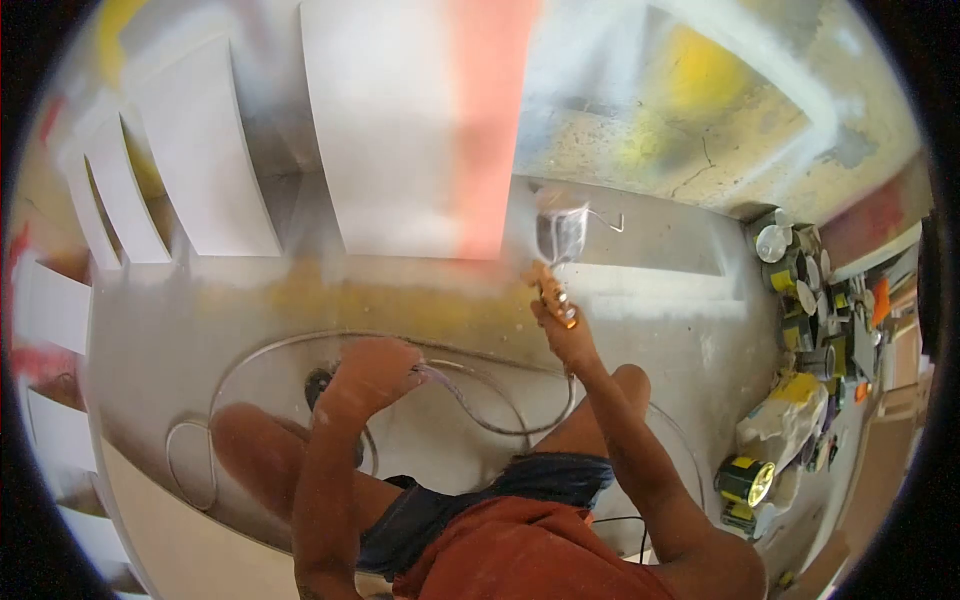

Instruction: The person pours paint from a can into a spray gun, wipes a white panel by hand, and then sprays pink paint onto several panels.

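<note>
My right hand is wrapped round the grip of a spray gun. A silvery cup, blurred by motion, sits at the gun's front end, with a bent wire hook beside it. In front stands a tall white panel with a coral-red band down its right side; the gun is apart from it, to the lower right. My left hand is closed on the clear air hose, which loops across the floor and rises toward my right hand.
More white panels lean along the wall to the left, and others stand at the far left. Hose loops lie round my legs. Paint cans and a stained bag line the right side. Overspray marks the wall.
</note>
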A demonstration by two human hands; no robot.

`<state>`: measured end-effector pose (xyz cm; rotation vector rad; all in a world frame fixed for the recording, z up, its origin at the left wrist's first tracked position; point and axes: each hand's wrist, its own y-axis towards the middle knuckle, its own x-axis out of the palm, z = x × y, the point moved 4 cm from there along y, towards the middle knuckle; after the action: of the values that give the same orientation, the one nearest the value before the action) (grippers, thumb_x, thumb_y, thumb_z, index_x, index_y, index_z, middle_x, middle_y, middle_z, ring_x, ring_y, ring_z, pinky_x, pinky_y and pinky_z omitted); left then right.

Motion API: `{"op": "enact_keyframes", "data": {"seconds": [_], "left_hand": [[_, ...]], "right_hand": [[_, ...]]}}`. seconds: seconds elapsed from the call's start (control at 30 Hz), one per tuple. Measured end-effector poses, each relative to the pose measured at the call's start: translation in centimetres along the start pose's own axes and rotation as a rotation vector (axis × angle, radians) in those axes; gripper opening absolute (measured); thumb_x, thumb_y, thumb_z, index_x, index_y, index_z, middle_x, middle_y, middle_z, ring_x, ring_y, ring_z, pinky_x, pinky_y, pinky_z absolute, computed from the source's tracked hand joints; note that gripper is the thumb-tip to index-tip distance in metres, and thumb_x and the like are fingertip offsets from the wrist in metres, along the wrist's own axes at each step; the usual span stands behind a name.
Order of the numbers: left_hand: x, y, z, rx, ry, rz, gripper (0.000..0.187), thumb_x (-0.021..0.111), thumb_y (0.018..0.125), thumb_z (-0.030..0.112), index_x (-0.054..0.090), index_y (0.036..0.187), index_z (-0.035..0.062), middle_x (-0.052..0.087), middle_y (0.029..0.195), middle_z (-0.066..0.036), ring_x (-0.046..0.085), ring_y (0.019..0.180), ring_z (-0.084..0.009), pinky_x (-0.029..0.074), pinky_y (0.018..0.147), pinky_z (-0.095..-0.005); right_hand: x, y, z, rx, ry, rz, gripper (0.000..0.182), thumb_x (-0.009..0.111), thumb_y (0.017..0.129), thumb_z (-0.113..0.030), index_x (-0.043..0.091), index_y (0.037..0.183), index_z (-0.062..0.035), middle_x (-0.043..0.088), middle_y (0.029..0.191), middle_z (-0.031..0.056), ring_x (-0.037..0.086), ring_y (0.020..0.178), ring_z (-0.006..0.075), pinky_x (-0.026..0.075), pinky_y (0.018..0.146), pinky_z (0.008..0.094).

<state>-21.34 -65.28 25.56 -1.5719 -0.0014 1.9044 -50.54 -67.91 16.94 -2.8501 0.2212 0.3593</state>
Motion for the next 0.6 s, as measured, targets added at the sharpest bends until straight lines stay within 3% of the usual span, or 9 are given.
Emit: {"op": "enact_keyframes", "data": {"seconds": [0.07, 0.1, 0.17, 0.23, 0.33, 0.4, 0.47, 0.53, 0.6], "left_hand": [[0.2, -0.1, 0.5, 0.070, -0.001, 0.016, 0.043, 0.054, 0.088, 0.047, 0.068, 0.092, 0.0065, 0.065, 0.089, -0.017, 0.061, 0.089, -0.0358, 0.048, 0.080, -0.0462], [0.4, 0.2, -0.1, 0.061, -0.019, 0.065, 0.044, 0.055, 0.087, 0.049, 0.068, 0.091, 0.0068, 0.065, 0.088, -0.016, 0.061, 0.088, -0.0354, 0.048, 0.079, -0.0459], [2.0, 1.1, -2.3, 0.070, -0.019, 0.107, 0.045, 0.055, 0.086, 0.050, 0.068, 0.090, 0.0071, 0.065, 0.087, -0.016, 0.062, 0.087, -0.0349, 0.048, 0.078, -0.0455], [4.8, 1.5, -4.7, 0.107, -0.290, 0.310, 0.047, 0.057, 0.084, 0.052, 0.069, 0.090, 0.0067, 0.066, 0.087, -0.016, 0.062, 0.086, -0.0353, 0.048, 0.077, -0.0455], [6.2, 2.2, -6.8, -0.022, -0.145, 0.107, 0.048, 0.059, 0.084, 0.051, 0.069, 0.095, 0.0055, 0.067, 0.089, -0.017, 0.063, 0.084, -0.0359, 0.048, 0.077, -0.0451], [6.5, 2.5, -8.6, -0.028, -0.212, 0.154, 0.048, 0.060, 0.083, 0.051, 0.069, 0.096, 0.0056, 0.067, 0.088, -0.018, 0.063, 0.084, -0.0357, 0.048, 0.076, -0.0449], [5.9, 3.4, -10.6, -0.031, -0.278, 0.212, 0.047, 0.061, 0.083, 0.050, 0.069, 0.097, 0.0056, 0.067, 0.088, -0.018, 0.063, 0.084, -0.0354, 0.048, 0.076, -0.0446], [5.2, 3.4, -12.0, -0.050, -0.302, 0.309, 0.041, 0.064, 0.082, 0.046, 0.069, 0.086, 0.0049, 0.065, 0.079, -0.019, 0.062, 0.077, -0.0370, 0.048, 0.068, -0.0451], [4.6, 3.4, -13.4, -0.082, -0.336, 0.205, 0.043, 0.063, 0.083, 0.047, 0.069, 0.086, 0.0042, 0.063, 0.075, -0.020, 0.062, 0.072, -0.0364, 0.047, 0.066, -0.0454]], "right_hand": [[0.9, -0.2, 3.6, 0.211, -0.123, -0.145, 0.034, 0.065, 0.089, -0.031, 0.063, 0.097, 0.0011, 0.062, 0.079, 0.0052, 0.054, 0.073, 0.0134, 0.046, 0.069, 0.0332], [1.4, -0.3, 3.6, 0.146, -0.094, -0.114, 0.029, 0.068, 0.087, -0.034, 0.061, 0.086, -0.0054, 0.053, 0.067, -0.0025, 0.047, 0.059, 0.0074, 0.039, 0.053, 0.0271], [2.1, 1.2, 3.1, 0.071, -0.079, -0.060, 0.030, 0.068, 0.087, -0.034, 0.062, 0.087, -0.0050, 0.054, 0.068, -0.0024, 0.048, 0.060, 0.0081, 0.040, 0.053, 0.0277], [2.3, 2.7, 0.1, -0.077, -0.037, 0.022, 0.030, 0.067, 0.087, -0.034, 0.062, 0.088, -0.0042, 0.056, 0.070, -0.0021, 0.050, 0.062, 0.0096, 0.040, 0.054, 0.0289], [2.3, 6.5, -7.1, -0.414, 0.006, 0.163, 0.026, 0.065, 0.090, -0.030, 0.061, 0.086, -0.0047, 0.054, 0.069, -0.0024, 0.047, 0.059, 0.0078, 0.037, 0.050, 0.0274], [2.2, 7.0, -12.7, -0.316, 0.204, 0.198, 0.017, 0.067, 0.089, -0.018, 0.065, 0.092, -0.0016, 0.058, 0.075, -0.0020, 0.048, 0.061, 0.0063, 0.038, 0.053, 0.0250], [2.4, 7.5, -15.9, -0.375, 0.361, 0.226, 0.014, 0.066, 0.090, -0.018, 0.064, 0.089, -0.0042, 0.056, 0.073, -0.0034, 0.044, 0.057, 0.0048, 0.034, 0.049, 0.0235], [2.7, 7.5, -17.1, -0.421, 0.509, 0.241, 0.012, 0.065, 0.090, -0.018, 0.063, 0.086, -0.0068, 0.053, 0.070, -0.0048, 0.039, 0.052, 0.0034, 0.030, 0.046, 0.0221], [3.5, 6.6, -16.3, -0.479, 0.528, 0.211, 0.011, 0.064, 0.091, -0.018, 0.059, 0.083, -0.0111, 0.048, 0.066, -0.0069, 0.034, 0.049, 0.0019, 0.024, 0.043, 0.0203]]}}
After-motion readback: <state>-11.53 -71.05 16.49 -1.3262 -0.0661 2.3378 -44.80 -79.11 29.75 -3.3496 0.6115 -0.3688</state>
